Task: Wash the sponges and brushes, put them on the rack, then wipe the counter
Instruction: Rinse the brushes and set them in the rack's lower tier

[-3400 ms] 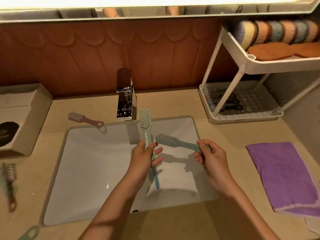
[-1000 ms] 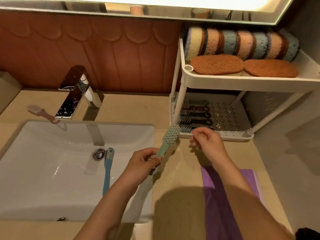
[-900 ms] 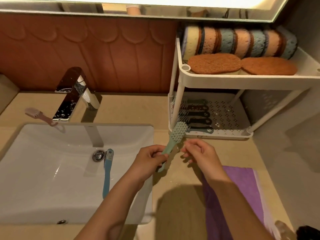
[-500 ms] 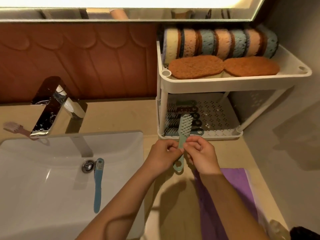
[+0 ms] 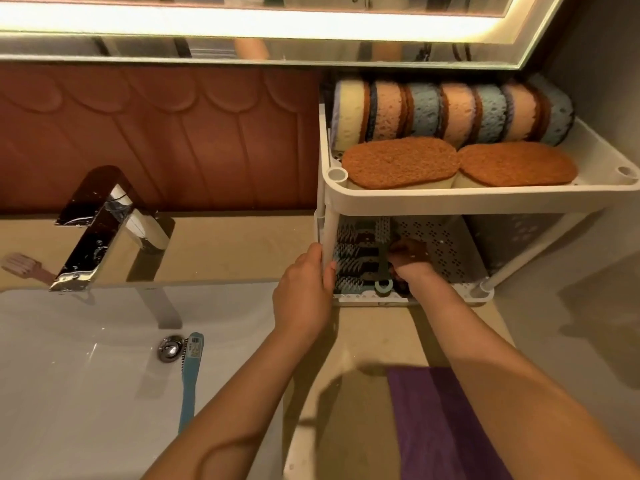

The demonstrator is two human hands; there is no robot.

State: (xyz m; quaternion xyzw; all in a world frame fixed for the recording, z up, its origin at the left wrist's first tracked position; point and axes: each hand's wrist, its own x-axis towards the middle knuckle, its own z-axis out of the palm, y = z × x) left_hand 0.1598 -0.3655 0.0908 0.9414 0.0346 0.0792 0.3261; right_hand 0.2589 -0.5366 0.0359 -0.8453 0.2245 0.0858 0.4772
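The counter (image 5: 225,251) spans the lower field, with the white sink (image 5: 86,393) set into it at 8 o'clock. The two-tier white rack (image 5: 450,199) stands on the counter at 2 o'clock. Its upper tier holds a row of sponges (image 5: 450,112) standing on edge at the back, with two flat brown scouring pads (image 5: 457,162) lying side by side in front of them. The chrome faucet (image 5: 104,226) rises at 9 o'clock, behind the sink. A purple cloth (image 5: 443,424) lies flat on the counter at 5 o'clock, partly under the right forearm. The left hand (image 5: 304,292) is closed around the front left post of the rack. The right hand (image 5: 408,261) reaches into the lower tier, fingers curled beside the handle of a green brush (image 5: 382,258); whether they grip the handle or merely touch it cannot be told. That brush lies across a row of dark brushes (image 5: 353,258) already on the lower tier, bristle head toward 12 o'clock. A blue brush (image 5: 190,375) lies in the sink basin, its head just beside the drain (image 5: 169,348). A pink brush (image 5: 24,266) lies on the counter at 9 o'clock, left of the faucet.
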